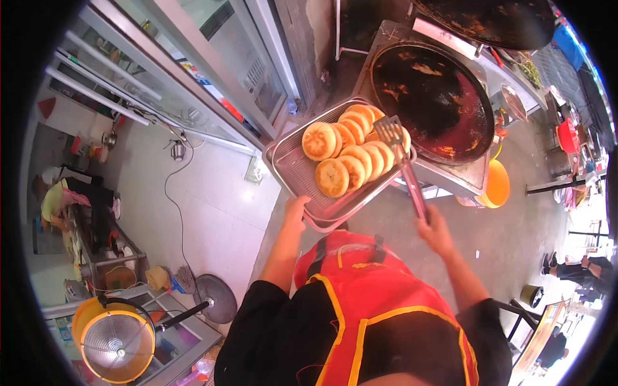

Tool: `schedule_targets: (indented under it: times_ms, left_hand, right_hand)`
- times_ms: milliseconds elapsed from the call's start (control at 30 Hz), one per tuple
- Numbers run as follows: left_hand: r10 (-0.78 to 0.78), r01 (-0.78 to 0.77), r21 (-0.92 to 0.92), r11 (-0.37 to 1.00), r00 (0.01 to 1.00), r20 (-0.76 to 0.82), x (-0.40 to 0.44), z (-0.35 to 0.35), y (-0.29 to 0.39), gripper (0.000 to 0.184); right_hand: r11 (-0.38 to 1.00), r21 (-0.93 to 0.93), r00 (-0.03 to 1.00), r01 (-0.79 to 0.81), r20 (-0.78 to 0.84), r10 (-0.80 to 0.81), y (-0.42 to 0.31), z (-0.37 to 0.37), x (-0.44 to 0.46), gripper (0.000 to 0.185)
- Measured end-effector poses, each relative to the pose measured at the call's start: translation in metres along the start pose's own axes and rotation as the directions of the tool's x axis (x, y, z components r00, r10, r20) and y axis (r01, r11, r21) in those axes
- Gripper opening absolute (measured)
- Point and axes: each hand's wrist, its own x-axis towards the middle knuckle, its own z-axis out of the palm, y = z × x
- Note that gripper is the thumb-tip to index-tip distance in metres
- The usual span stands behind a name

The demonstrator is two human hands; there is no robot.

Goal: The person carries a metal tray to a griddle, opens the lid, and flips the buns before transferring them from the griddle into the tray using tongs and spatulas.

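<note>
My left hand (297, 211) grips the near left edge of a metal tray (293, 170) with a mesh bottom. Round browned flatbreads (332, 177) lean on one another in rows inside the tray. In my right hand (435, 230) is the handle of a slotted spatula (412, 183); its slotted head lies over the flatbreads at the tray's right side. Just beyond the tray is a large round dark griddle (428, 103) with browned scraps and oil on it.
A second round pan (496, 22) is at the top right. An orange bucket (494, 184) stands right of the griddle. Glass sliding doors (225, 71) rise at the left. A worker (58, 202) is at the far left, and a person (582, 267) is at the far right.
</note>
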Motion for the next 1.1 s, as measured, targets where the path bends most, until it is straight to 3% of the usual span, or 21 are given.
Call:
schedule_targets:
  times_ms: [133,233,333,467,567,667,767,833,900,967,1000,1033,1067,1100]
  left_hand:
    - [-0.026,0.027,-0.019,0.999,1.0,0.013,0.007,0.0,-0.008,0.028]
    - [-0.08,0.081,-0.021,0.997,0.996,0.031,0.012,-0.007,-0.012,0.027]
    - [-0.153,0.156,-0.035,0.987,0.986,0.07,0.015,-0.01,-0.017,0.028]
    - [-0.244,0.258,-0.052,0.965,0.952,0.186,0.017,-0.014,-0.011,0.033]
    - [-0.363,0.428,-0.118,0.896,0.858,0.363,0.019,-0.018,0.034,0.037]
    - [-0.247,0.333,-0.141,0.932,0.872,0.424,0.067,-0.03,0.069,0.04]
    - [-0.113,0.011,0.278,0.96,0.929,0.351,0.122,-0.033,0.12,0.039]
    - [-0.029,-0.247,0.571,0.783,0.902,0.431,0.153,-0.004,0.142,0.034]
    - [0.016,-0.505,0.724,0.471,0.825,0.565,0.174,0.034,0.151,0.032]
    - [-0.046,-0.535,0.678,0.504,0.767,0.64,0.189,0.062,0.151,0.026]
    - [-0.07,-0.402,0.583,0.706,0.78,0.622,0.208,0.064,0.133,0.021]
    - [-0.083,-0.321,0.515,0.795,0.783,0.617,0.214,0.069,0.129,0.021]
    - [-0.11,-0.224,0.444,0.867,0.785,0.61,0.218,0.077,0.123,0.021]
    - [-0.103,-0.232,0.359,0.904,0.697,0.709,0.218,0.083,0.118,0.02]
  right_hand:
    - [0.942,0.309,0.99,0.134,-0.076,-0.116,0.038,0.084,0.025,0.024]
    - [0.902,0.408,0.962,0.138,-0.273,-0.023,0.023,0.135,0.032,0.022]
    - [0.749,0.654,0.946,0.107,-0.299,0.126,-0.019,0.157,0.028,0.024]
    - [0.864,0.488,0.899,0.121,-0.423,0.114,-0.01,0.183,0.04,0.022]
    - [0.788,0.615,0.877,-0.013,-0.371,0.304,-0.002,0.192,0.048,0.02]
    - [0.854,0.518,0.801,0.047,-0.531,0.278,-0.01,0.2,0.049,0.019]
    - [0.894,0.447,0.712,-0.032,-0.618,0.334,-0.025,0.204,0.049,0.023]
    - [0.908,0.41,0.664,-0.088,-0.655,0.36,-0.036,0.208,0.053,0.026]
    - [0.908,0.391,0.646,-0.149,-0.657,0.389,-0.035,0.212,0.053,0.03]
    - [0.863,0.445,0.619,-0.241,-0.614,0.49,-0.059,0.202,0.048,0.03]
    - [0.819,0.479,0.579,-0.315,-0.587,0.566,-0.057,0.205,0.051,0.034]
    - [0.772,0.448,0.565,-0.451,-0.526,0.636,-0.059,0.202,0.052,0.039]
    - [0.788,0.45,0.586,-0.42,-0.529,0.614,-0.045,0.207,0.053,0.044]
    - [0.853,0.372,0.589,-0.365,-0.618,0.521,-0.033,0.213,0.055,0.046]
